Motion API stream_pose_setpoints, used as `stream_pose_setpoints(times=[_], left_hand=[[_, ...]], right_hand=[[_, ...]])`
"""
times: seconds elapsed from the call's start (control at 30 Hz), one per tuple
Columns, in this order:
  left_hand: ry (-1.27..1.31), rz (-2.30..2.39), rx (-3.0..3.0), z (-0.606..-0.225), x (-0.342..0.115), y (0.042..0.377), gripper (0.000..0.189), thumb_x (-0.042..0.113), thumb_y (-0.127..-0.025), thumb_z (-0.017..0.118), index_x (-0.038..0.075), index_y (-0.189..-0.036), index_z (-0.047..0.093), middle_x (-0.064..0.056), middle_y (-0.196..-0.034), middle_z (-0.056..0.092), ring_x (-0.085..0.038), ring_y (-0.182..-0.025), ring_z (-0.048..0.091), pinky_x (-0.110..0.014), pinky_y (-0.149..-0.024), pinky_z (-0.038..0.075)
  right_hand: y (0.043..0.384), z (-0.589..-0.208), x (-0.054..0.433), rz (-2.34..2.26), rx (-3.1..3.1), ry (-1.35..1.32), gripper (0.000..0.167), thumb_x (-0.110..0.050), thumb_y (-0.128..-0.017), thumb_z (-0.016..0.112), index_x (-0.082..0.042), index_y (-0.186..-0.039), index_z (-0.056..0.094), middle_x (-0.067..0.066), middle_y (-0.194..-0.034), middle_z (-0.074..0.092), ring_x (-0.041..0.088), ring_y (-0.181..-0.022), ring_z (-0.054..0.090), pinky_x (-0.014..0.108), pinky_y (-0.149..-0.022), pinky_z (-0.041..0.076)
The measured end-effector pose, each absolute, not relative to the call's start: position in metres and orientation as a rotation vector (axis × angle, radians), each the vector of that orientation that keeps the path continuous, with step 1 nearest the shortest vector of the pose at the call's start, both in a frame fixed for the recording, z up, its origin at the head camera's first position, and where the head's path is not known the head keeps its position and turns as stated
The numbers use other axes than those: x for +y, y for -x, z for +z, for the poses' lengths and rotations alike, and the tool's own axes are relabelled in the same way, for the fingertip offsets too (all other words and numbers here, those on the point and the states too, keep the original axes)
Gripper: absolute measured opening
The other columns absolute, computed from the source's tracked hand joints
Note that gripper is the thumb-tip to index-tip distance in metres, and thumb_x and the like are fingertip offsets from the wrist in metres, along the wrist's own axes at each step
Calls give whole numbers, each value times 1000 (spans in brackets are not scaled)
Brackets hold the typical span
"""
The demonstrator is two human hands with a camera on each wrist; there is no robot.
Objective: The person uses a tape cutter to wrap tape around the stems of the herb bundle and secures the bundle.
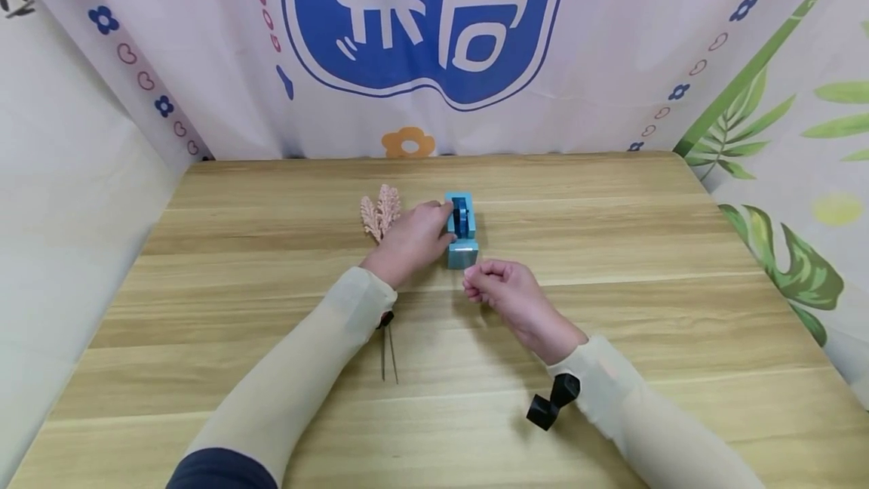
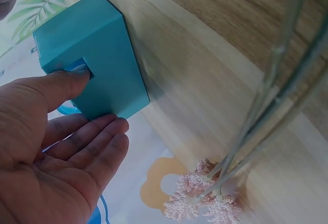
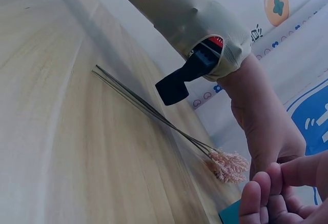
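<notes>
A teal tape dispenser (image 1: 462, 256) with a blue roll in its well stands on the table. My left hand (image 1: 416, 238) grips it from the left side; in the left wrist view the thumb presses at a slot in the dispenser's side (image 2: 110, 75) and the fingers lie along its end. Just in front of the dispenser's cutting end, my right hand (image 1: 512, 296) pinches the end of a clear strip of tape (image 1: 469, 269) between thumb and forefinger. The other fingers of my right hand (image 3: 279, 198) are curled in.
Pink dried-flower sprigs (image 1: 385, 210) lie left of the dispenser, their long thin stems (image 1: 390, 357) passing beneath my left forearm toward the near side. Behind the wooden table (image 1: 611, 225) hangs a printed cloth (image 1: 237, 112).
</notes>
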State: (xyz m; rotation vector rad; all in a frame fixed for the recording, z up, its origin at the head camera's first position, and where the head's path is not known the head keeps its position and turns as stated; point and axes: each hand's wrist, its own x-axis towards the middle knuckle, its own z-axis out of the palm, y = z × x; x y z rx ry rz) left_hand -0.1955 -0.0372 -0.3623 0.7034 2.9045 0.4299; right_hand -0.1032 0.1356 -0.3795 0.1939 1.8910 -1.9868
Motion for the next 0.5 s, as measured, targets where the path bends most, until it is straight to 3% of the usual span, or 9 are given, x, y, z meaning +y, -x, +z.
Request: stream_pose_setpoints(times=[0.23, 0.5], left_hand=[[-701, 413, 2926, -362, -37, 195, 58, 26, -105, 66, 1, -155, 48, -19, -137, 67, -26, -112, 72, -39, -93, 62], [-702, 398, 2928, -361, -36, 194, 59, 25, -105, 66, 1, -155, 47, -18, -136, 67, -23, -105, 72, -37, -90, 62]], right_hand=[[97, -378, 136, -1970, 1901, -181, 21, -10, -106, 60, 10, -111, 65, -2, -88, 72, 7, -84, 65, 21, -81, 57], [90, -378, 137, -1976, 1899, -162, 21, -9, -106, 60, 11, -110, 64, -2, -88, 71, 8, -84, 65, 22, -81, 57]])
